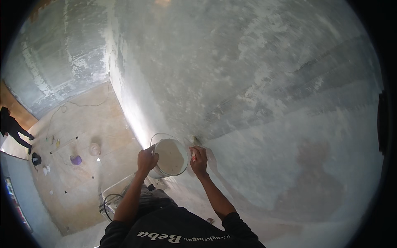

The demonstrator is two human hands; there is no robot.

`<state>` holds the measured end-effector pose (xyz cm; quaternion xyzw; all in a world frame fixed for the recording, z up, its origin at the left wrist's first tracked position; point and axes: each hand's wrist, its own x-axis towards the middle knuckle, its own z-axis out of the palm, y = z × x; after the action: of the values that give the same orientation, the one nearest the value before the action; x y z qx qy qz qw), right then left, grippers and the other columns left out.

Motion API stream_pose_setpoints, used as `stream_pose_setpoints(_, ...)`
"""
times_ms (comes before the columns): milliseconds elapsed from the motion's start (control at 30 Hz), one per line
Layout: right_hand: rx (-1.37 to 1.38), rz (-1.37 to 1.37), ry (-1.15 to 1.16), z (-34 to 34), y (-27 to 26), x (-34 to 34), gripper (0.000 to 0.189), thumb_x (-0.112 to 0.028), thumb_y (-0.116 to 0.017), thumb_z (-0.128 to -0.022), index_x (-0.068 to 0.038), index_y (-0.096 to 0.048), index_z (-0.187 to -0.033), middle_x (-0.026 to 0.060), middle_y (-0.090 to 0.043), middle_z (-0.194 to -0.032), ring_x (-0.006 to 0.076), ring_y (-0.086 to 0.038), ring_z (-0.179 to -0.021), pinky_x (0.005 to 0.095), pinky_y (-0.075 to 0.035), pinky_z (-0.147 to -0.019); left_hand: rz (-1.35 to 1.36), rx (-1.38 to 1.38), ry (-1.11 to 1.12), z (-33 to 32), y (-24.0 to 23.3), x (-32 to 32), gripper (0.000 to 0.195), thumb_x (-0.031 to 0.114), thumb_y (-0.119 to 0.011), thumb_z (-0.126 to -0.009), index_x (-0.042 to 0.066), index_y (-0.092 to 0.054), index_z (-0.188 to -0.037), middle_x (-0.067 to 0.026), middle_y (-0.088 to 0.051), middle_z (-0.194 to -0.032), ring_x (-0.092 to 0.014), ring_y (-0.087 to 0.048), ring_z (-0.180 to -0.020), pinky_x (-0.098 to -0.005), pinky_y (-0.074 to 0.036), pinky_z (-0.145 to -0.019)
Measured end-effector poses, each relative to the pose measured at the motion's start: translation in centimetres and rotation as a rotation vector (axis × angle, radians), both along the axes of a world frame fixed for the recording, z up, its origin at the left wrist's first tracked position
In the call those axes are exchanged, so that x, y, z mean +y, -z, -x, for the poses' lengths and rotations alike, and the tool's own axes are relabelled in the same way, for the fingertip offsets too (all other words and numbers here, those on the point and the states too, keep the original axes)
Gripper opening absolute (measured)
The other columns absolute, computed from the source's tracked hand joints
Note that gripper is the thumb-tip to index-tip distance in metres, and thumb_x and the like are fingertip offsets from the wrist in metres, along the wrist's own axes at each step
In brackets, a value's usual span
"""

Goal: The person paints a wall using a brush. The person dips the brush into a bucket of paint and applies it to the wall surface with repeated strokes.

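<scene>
My left hand [147,159] grips the left rim of a bucket [171,157], its thumb over the edge. Pale, whitish-beige liquid lies inside the bucket, and a thin wire handle arcs up behind it. Just to the right of the rim, my right hand [198,159] is closed around a paintbrush [194,156] with red on its handle. The brush head points up at the grey plastered wall [217,93]; whether the bristles touch it I cannot tell. Lighter patches and streaks mark the wall, and my shadow falls on its right part.
A scaffold or platform frame [107,192] with a dark looped cable stands below on my left. Far down on the floor [80,198] are a purple container [75,160], a black bucket [36,159], a pale round container [94,149] and a long cord [83,105]. Another person [15,128] stands at far left.
</scene>
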<state>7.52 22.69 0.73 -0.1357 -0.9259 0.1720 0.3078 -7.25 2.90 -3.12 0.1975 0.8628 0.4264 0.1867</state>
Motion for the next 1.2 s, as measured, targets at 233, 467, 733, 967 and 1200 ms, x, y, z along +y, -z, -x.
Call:
stream_pose_setpoints(233, 0.042, -0.062, 0.052, -1.9, -6.8, 1.7, 0.034, 0.011, -0.057, -0.071, -0.003, -0.065, -0.101, 0.013, -0.061, -0.102, 0.0329, -0.058, -0.101, 0.0428, -0.048, -0.087, -0.032, -0.017, 0.011, -0.5, -0.8, 0.4, 0.048, 0.022, -0.062, -0.07, 0.009, -0.066, -0.116, -0.0268, -0.065, -0.074, -0.04, -0.066, -0.069, -0.0483, -0.054, -0.069)
stream_pose_setpoints(467, 0.3, -0.34, 0.067, -2.6, -18.4, -0.6, 0.014, 0.003, -0.062, -0.083, -0.004, -0.068, -0.093, 0.0102, -0.059, -0.095, 0.033, -0.057, -0.103, 0.0443, -0.048, -0.087, -0.006, -0.039, 0.033, -0.5, -1.0, 0.2, 0.05, 0.021, -0.062, -0.069, 0.008, -0.066, -0.117, -0.0262, -0.064, -0.072, -0.04, -0.065, -0.067, -0.0483, -0.054, -0.068)
stream_pose_setpoints(733, -0.058, -0.324, 0.106, -3.1, -7.0, 0.4, 0.022, -0.005, -0.062, -0.067, -0.009, -0.07, -0.087, 0.0086, -0.054, -0.099, 0.0344, -0.05, -0.111, 0.0481, -0.041, -0.095, -0.005, -0.008, 0.096, -0.8, 0.7, 0.2, 0.05, 0.022, -0.061, -0.07, 0.008, -0.065, -0.118, -0.0248, -0.064, -0.068, -0.041, -0.064, -0.063, -0.049, -0.054, -0.067)
stream_pose_setpoints(967, -0.175, -0.02, 0.115, -1.2, 5.2, -2.1, 0.032, 0.008, -0.057, -0.064, -0.01, -0.067, -0.087, 0.0085, -0.052, -0.098, 0.0335, -0.05, -0.11, 0.0439, -0.046, -0.093, 0.049, 0.014, 0.077, -0.8, 3.2, -1.3, 0.048, 0.02, -0.061, -0.07, 0.008, -0.066, -0.116, -0.0262, -0.063, -0.07, -0.042, -0.064, -0.067, -0.0504, -0.053, -0.069)
stream_pose_setpoints(1200, -0.072, 0.305, 0.164, -0.5, 2.5, -1.1, 0.041, 0.015, -0.05, -0.061, -0.008, -0.067, -0.089, 0.012, -0.053, -0.096, 0.0309, -0.053, -0.096, 0.0403, -0.046, -0.086, 0.094, 0.04, 0.041, -0.1, 3.6, -3.2, 0.047, 0.018, -0.062, -0.069, 0.008, -0.066, -0.115, -0.0251, -0.063, -0.069, -0.041, -0.064, -0.066, -0.0501, -0.053, -0.067)
